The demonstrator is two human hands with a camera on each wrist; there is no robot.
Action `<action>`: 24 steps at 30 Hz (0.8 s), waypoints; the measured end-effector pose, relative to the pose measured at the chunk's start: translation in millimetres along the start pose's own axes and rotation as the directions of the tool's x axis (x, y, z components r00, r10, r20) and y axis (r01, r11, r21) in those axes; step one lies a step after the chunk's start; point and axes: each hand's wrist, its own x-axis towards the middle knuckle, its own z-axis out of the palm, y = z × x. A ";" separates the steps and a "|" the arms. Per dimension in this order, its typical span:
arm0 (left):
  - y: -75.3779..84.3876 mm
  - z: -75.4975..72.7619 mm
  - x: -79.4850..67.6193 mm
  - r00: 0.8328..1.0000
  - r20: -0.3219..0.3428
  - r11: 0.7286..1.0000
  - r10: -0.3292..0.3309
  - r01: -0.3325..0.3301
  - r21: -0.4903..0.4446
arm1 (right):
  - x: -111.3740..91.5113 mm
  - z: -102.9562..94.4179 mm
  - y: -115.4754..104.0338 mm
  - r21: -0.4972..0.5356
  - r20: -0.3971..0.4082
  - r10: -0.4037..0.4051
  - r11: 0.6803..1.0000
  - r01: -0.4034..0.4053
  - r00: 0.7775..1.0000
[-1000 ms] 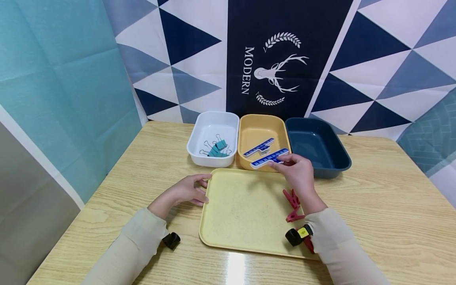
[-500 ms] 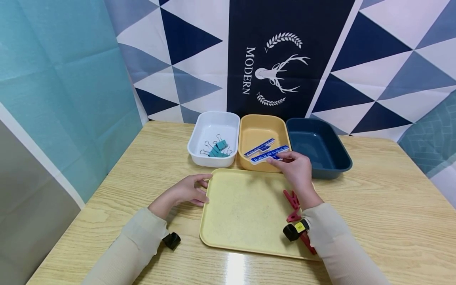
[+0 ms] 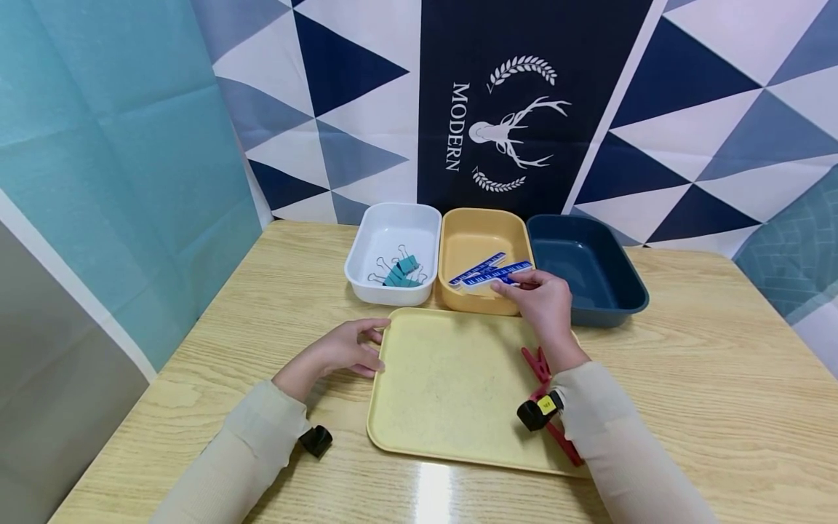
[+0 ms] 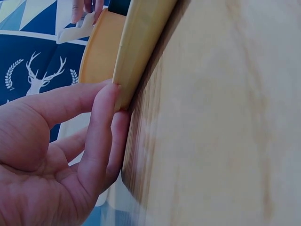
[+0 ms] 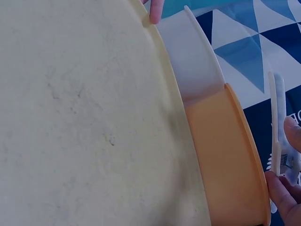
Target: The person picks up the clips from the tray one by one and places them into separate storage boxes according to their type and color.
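Note:
In the head view, my right hand [image 3: 545, 297] pinches a blue-and-white music clip [image 3: 494, 275], a long clip printed with piano keys. It is over the yellow bin [image 3: 484, 218], where a similar clip [image 3: 476, 269] lies partly covered. The right wrist view shows the held clip [image 5: 278, 113] from its plain pale side, between thumb and fingers. My left hand [image 3: 345, 348] rests its fingertips against the left rim of the pale yellow tray [image 3: 452, 386]. Up close in the left wrist view, those fingertips [image 4: 109, 92] touch the tray's edge.
Left of the yellow bin, a white bin [image 3: 393, 211] holds several teal binder clips [image 3: 402, 273]. A dark blue bin [image 3: 583, 273] stands on the right. Red clothespins [image 3: 538, 362] lie along the tray's right side, partly hidden by my right forearm. A patterned cloth hangs behind.
The held clip has moved a little farther back and down over the yellow bin, now overlapping the clip lying there. My left hand has stayed at the tray's rim.

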 end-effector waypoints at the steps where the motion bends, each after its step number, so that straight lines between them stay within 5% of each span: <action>1: 0.3 0.0 -0.3 1.000 0.000 1.000 -0.001 0.001 0.000 | 0.9 0.4 -0.4 -0.002 0.002 -0.002 1.000 0.002 1.000; 24: 1.7 1.7 -0.8 1.000 -0.018 1.000 -0.017 0.017 0.008 | 23.8 6.5 -1.0 -0.012 0.025 0.041 0.999 -0.041 0.999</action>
